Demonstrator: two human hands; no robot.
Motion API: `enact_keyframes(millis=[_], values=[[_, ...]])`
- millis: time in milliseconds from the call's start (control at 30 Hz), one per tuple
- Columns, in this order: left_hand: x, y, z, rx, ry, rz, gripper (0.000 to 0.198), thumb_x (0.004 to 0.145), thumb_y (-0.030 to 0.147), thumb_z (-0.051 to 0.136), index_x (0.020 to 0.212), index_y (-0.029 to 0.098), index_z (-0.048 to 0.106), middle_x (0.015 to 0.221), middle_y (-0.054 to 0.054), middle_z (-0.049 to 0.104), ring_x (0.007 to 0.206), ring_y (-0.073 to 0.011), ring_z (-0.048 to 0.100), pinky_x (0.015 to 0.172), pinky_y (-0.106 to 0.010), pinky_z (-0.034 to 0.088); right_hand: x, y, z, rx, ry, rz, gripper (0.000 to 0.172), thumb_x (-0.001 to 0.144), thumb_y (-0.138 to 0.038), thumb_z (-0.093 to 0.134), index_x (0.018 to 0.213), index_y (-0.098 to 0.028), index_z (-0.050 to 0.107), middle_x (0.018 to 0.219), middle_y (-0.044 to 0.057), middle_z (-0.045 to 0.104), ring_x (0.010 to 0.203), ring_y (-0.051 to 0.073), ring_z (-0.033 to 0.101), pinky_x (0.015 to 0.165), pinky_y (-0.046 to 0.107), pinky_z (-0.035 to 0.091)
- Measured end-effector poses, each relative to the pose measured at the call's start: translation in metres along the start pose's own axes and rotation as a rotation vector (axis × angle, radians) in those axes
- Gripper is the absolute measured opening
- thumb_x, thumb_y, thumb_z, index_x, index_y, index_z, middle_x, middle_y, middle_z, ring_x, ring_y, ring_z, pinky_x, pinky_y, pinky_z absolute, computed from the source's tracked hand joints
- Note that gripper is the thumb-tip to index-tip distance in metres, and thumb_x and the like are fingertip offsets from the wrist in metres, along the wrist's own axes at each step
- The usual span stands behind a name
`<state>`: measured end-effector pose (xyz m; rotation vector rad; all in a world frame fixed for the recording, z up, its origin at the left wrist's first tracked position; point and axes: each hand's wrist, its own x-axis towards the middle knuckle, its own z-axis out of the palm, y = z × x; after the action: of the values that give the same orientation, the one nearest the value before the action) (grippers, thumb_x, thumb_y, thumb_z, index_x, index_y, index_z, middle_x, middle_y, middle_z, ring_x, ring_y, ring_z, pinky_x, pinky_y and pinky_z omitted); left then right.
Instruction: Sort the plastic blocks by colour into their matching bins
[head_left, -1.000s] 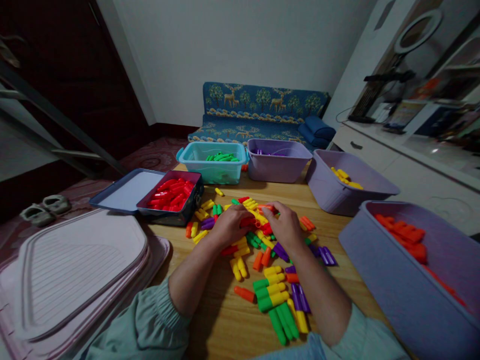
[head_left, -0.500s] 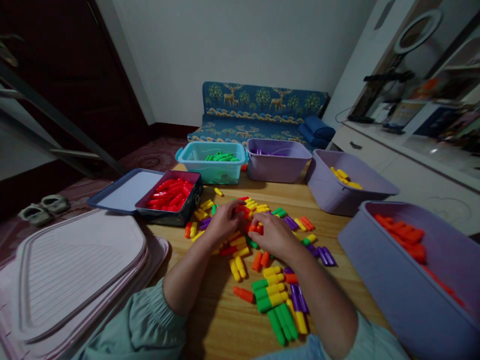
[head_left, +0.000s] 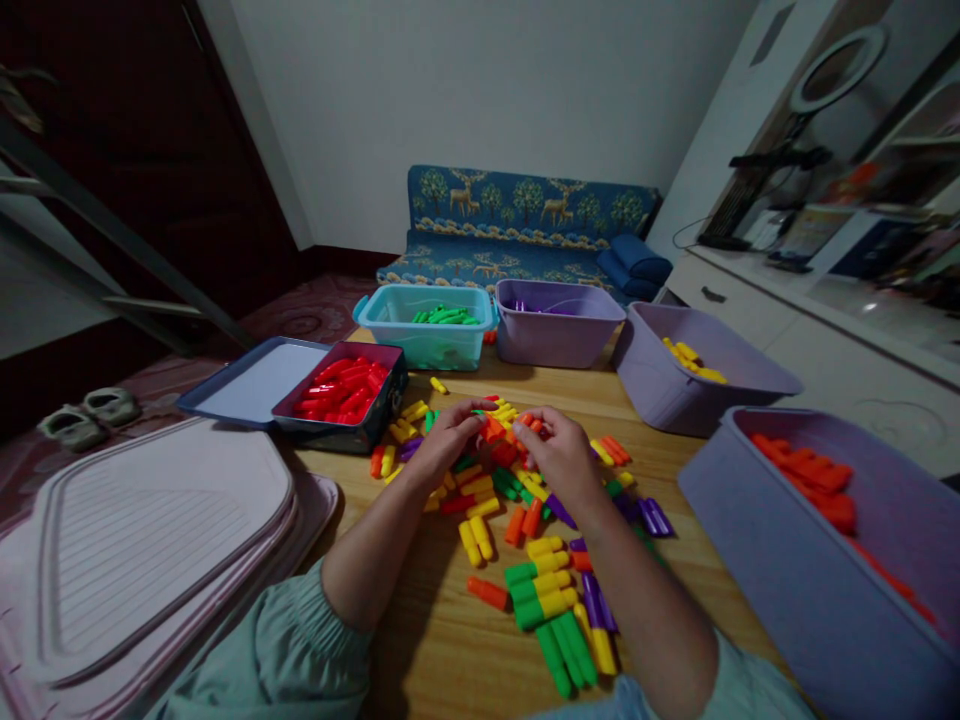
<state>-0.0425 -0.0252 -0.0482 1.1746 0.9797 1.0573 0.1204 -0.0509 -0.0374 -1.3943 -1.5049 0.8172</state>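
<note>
Above a pile of small bullet-shaped plastic pieces, my two hands face each other. My right hand (head_left: 559, 445) pinches an orange plastic piece (head_left: 531, 421) between thumb and fingers. My left hand (head_left: 450, 440) has its fingers bent and apart, with the tips beside more orange pieces (head_left: 493, 430) in the pile; I see nothing gripped in it. Around the hands lie yellow pieces (head_left: 475, 539), green pieces (head_left: 565, 650) and purple pieces (head_left: 655, 516), some joined in rows. A single orange piece (head_left: 487, 592) lies near the front.
A dark case (head_left: 390, 400) of red pieces stands open at the left. Behind the pile are a teal bin (head_left: 431, 350) with green pieces and a purple bin (head_left: 559, 345). Two more lilac bins (head_left: 660, 390) line the right. Pale lids (head_left: 157, 540) are stacked at the left.
My right hand has risen slightly and moved a little right and away, with an orange piece now showing at its fingertips. Green and yellow pieces under it are uncovered. The left hand barely moved.
</note>
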Motion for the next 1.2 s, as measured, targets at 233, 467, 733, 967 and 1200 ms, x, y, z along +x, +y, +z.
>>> enact_keyframes(millis=[233, 467, 733, 967, 1200], values=[[-0.004, 0.002, 0.005, -0.014, -0.179, 0.070, 0.054, 0.072, 0.043, 0.070, 0.115, 0.013, 0.058, 0.068, 0.002, 0.058, 0.053, -0.0063, 0.046, 0.051, -0.018, 0.035, -0.007, -0.011, 0.000, 0.496, -0.238, 0.263, 0.039, 0.068, -0.046, 0.072, 0.092, -0.015, 0.064, 0.057, -0.004, 0.059, 0.047, 0.008, 0.053, 0.047, 0.019, 0.049], [0.002, -0.002, 0.008, -0.082, -0.057, 0.143, 0.058, 0.066, 0.041, 0.076, 0.112, 0.010, 0.059, 0.066, 0.002, 0.060, 0.055, -0.0065, 0.050, 0.055, -0.019, 0.039, -0.010, -0.015, 0.002, 0.548, -0.162, 0.287, 0.034, 0.063, -0.037, 0.078, 0.083, -0.016, 0.061, 0.068, -0.001, 0.066, 0.050, 0.008, 0.060, 0.050, 0.019, 0.055], [0.003, -0.004, 0.008, -0.104, 0.025, 0.135, 0.048, 0.065, 0.039, 0.077, 0.103, 0.013, 0.065, 0.080, -0.004, 0.068, 0.064, -0.0106, 0.059, 0.056, -0.020, 0.042, -0.007, -0.017, 0.002, 0.571, 0.041, 0.227, 0.038, 0.062, -0.038, 0.078, 0.083, -0.017, 0.056, 0.065, -0.003, 0.064, 0.050, 0.010, 0.060, 0.048, 0.021, 0.053], [0.008, -0.009, 0.004, -0.086, 0.107, 0.097, 0.043, 0.061, 0.037, 0.078, 0.094, 0.012, 0.067, 0.077, -0.004, 0.069, 0.061, -0.0103, 0.059, 0.053, -0.019, 0.042, 0.011, -0.032, -0.043, 0.921, 0.579, -0.023, 0.026, 0.071, -0.037, 0.071, 0.085, -0.018, 0.060, 0.081, 0.001, 0.067, 0.062, 0.008, 0.061, 0.057, 0.020, 0.052], [0.009, -0.005, -0.003, -0.050, 0.160, 0.082, 0.044, 0.060, 0.039, 0.077, 0.094, 0.012, 0.068, 0.076, -0.005, 0.070, 0.058, -0.0104, 0.059, 0.054, -0.020, 0.043, 0.009, -0.049, -0.141, 1.195, 0.970, -0.185, 0.046, 0.097, -0.035, 0.032, 0.063, -0.019, 0.058, 0.065, -0.002, 0.058, 0.054, 0.001, 0.057, 0.052, 0.010, 0.046]])
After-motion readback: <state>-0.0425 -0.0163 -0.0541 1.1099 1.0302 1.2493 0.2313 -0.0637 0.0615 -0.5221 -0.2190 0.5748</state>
